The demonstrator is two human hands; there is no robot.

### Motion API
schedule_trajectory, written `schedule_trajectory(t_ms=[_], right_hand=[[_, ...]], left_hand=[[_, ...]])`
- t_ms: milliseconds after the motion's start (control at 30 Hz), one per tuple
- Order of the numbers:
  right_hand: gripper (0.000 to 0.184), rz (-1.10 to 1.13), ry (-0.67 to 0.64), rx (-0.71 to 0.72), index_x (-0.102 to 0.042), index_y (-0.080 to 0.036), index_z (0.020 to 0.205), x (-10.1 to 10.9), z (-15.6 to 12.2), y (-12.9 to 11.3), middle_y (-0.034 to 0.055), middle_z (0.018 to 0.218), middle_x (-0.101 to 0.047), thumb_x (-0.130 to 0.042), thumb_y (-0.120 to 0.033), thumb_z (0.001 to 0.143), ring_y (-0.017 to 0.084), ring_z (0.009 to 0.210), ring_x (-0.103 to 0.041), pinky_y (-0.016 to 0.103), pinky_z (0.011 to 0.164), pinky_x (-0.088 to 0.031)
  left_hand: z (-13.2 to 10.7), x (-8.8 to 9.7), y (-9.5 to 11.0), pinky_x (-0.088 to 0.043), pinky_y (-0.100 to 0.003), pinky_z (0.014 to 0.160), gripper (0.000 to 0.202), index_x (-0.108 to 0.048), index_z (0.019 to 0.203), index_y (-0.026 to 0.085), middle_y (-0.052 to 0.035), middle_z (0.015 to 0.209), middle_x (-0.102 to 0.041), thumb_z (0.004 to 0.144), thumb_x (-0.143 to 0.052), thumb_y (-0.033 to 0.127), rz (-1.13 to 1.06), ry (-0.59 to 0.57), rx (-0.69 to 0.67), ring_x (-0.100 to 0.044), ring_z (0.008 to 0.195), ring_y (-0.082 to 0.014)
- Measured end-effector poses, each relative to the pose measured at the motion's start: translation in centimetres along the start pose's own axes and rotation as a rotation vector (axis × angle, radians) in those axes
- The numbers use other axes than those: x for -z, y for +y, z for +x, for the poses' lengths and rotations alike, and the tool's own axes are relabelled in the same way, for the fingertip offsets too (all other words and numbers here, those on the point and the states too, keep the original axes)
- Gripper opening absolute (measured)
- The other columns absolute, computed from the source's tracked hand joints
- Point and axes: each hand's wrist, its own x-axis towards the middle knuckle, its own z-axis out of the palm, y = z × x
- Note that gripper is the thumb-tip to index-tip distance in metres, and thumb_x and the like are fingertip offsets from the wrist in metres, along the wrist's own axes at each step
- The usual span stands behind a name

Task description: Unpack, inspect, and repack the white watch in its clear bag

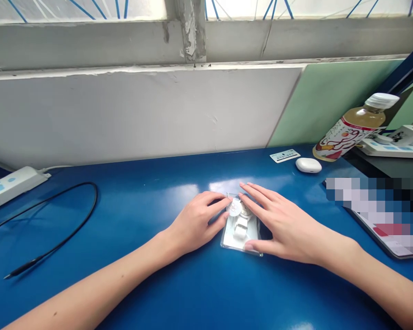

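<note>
A flat, clear plastic case (228,242) lies on the blue table in front of me, with a pale insert inside. On it are a round white printed disc (234,207), a second round piece (245,211) partly under my right fingers, and a small white block-shaped piece (241,228). My left hand (201,220) is at the case's left side, thumb and index finger closed on the edge of the printed disc. Stretched over the right side is my right hand (280,220), fingers extended and thumb resting on the case's near right corner.
A black cable (89,208) and a white power strip (15,183) lie at left. At right are a white earbud case (308,165), a printed card (285,156), a drink bottle (354,126), a phone-like slab (375,229) partly blurred, and another power strip (392,149). A wall panel (141,114) borders the back.
</note>
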Motion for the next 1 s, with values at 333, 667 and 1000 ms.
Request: schedule_trajectory(t_ms=[333, 667, 1000], right_hand=[[0.085, 0.138, -0.050, -0.080, -0.035, -0.013, 0.155, -1.3, 0.4, 1.9, 0.0210, 0.162, -0.030, -0.056, -0.063, 0.089, 0.038, 0.149, -0.028, 0.057, 0.114, -0.038], [0.085, 0.271, -0.033, -0.093, -0.030, -0.013, 0.156, -1.7, 0.4, 3.4, 0.0211, 0.160, -0.035, -0.061, -0.055, 0.089, 0.037, 0.146, -0.034, 0.056, 0.114, -0.040], [0.084, 0.208, 0.004, -0.090, -0.034, -0.012, 0.154, -2.4, 0.4, 3.4, 0.0193, 0.158, -0.039, -0.058, -0.059, 0.089, 0.037, 0.149, -0.029, 0.057, 0.116, -0.037]], left_hand=[[-0.2, 0.1, -0.3, -0.053, -0.044, 0.103, 0.037, -0.062, 0.132, 0.016, -0.0178, 0.142, -0.056, 0.098, -0.058, 0.030, 0.034, -0.023, 0.040, -0.058, 0.127, -0.0294], [0.1, 0.3, 0.2, -0.054, -0.043, 0.098, 0.026, -0.067, 0.118, 0.017, -0.0118, 0.125, -0.068, 0.095, -0.059, 0.026, 0.049, -0.001, 0.105, -0.064, 0.114, -0.0265], [0.0, 0.1, 0.2, -0.055, -0.044, 0.095, 0.021, -0.069, 0.105, 0.014, -0.0135, 0.120, -0.068, 0.097, -0.054, 0.026, 0.065, 0.043, 0.157, -0.065, 0.111, -0.0275]])
